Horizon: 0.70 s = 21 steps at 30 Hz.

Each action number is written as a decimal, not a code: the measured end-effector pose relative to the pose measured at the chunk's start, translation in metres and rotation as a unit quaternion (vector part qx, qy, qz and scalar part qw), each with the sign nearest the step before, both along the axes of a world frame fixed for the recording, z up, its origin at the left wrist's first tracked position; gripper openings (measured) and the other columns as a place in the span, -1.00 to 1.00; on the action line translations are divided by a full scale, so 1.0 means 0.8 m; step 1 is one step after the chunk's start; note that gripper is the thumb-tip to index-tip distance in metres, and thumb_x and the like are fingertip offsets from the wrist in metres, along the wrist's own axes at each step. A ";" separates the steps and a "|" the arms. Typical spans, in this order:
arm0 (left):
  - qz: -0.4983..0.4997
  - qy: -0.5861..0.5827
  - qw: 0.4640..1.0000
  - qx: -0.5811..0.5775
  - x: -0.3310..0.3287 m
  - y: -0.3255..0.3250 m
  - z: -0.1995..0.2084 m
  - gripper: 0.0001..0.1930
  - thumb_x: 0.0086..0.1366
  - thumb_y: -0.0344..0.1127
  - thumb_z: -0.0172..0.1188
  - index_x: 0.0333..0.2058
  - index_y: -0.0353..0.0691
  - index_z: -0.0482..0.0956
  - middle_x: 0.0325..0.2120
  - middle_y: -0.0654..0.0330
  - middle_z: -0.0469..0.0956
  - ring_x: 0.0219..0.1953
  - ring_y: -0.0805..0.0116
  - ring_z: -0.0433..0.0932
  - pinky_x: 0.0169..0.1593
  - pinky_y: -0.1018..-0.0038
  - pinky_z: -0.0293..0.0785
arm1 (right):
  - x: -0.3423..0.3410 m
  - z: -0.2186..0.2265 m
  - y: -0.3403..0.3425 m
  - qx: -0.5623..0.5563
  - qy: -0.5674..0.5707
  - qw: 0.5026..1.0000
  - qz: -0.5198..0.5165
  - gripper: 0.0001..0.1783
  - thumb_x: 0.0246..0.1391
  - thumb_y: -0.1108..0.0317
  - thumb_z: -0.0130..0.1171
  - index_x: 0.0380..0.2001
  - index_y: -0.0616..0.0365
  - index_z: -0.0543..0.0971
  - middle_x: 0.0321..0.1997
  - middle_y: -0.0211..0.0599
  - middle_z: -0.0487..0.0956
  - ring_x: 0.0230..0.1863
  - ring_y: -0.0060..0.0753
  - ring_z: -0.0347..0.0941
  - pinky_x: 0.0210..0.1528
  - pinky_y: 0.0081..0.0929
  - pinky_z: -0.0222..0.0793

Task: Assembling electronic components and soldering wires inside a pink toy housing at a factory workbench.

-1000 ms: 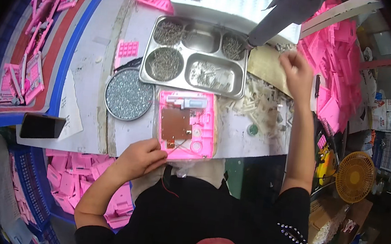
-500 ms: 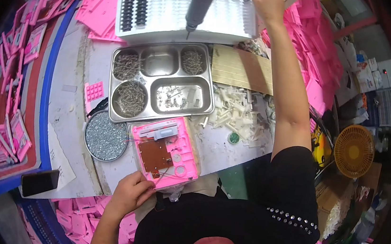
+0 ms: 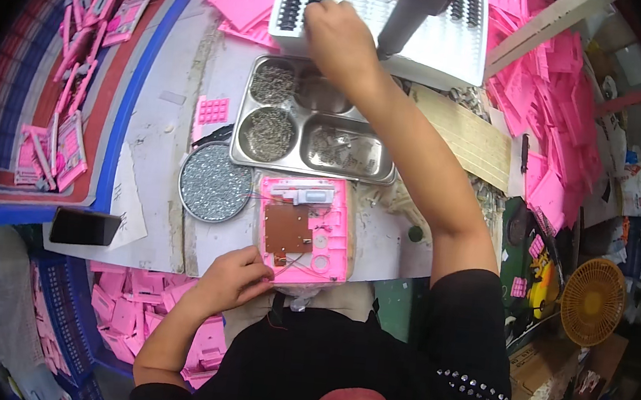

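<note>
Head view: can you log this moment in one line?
Left hand: at lower-left corner of pink casing | Right hand: over white tray of black parts, grip unclear | Casing: open, brown board inside

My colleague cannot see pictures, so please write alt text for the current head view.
A person's left hand touches the lower left corner of an open pink case with a brown board inside, while the right hand is at the near edge of a white rack, beyond a metal tray. Pink parts lie piled on both sides.
</note>
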<state>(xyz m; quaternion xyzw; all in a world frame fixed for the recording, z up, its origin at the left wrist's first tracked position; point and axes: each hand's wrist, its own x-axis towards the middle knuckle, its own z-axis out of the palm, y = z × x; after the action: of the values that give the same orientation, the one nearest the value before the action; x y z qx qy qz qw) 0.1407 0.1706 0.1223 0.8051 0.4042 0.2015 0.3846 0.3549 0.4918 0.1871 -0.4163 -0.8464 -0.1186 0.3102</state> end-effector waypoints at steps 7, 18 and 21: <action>0.000 -0.027 0.999 0.021 -0.001 -0.003 -0.012 -0.82 0.19 -0.33 0.40 -0.26 -0.19 0.62 -0.37 0.11 0.49 -0.34 0.06 0.56 -0.27 0.22 0.50 | -0.003 0.003 0.047 -0.012 -0.106 0.993 -0.059 -0.82 0.15 0.31 0.15 -0.30 0.17 0.65 -0.09 -0.20 0.66 0.05 0.01 0.52 0.00 -0.10 0.60; 0.012 -0.044 0.999 0.021 -0.002 -0.009 -0.020 -0.82 0.17 -0.37 0.40 -0.27 -0.20 0.61 -0.38 0.09 0.47 -0.35 0.05 0.54 -0.28 0.24 0.49 | 0.082 0.027 -0.266 -0.268 0.196 0.929 0.166 -0.82 0.12 0.48 0.36 -0.19 0.22 0.65 -0.26 -0.36 0.64 -0.32 -0.52 0.45 -0.23 -0.52 0.37; 0.014 -0.048 0.999 0.020 0.000 -0.007 -0.022 -0.82 0.17 -0.39 0.40 -0.27 -0.20 0.61 -0.40 0.12 0.46 -0.36 0.10 0.53 -0.29 0.27 0.48 | 0.106 -0.027 -0.340 -0.412 0.206 0.882 0.100 -0.83 0.08 0.42 0.39 -0.24 0.15 0.65 -0.35 -0.26 0.62 -0.35 -0.33 0.53 -0.28 -0.43 0.45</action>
<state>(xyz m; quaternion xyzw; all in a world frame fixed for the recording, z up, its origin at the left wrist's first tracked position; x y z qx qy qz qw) 0.1407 0.1651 0.1045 0.7964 0.3927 0.2532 0.3841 0.4399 0.2199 0.1657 -0.4346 -0.7733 0.3604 0.2884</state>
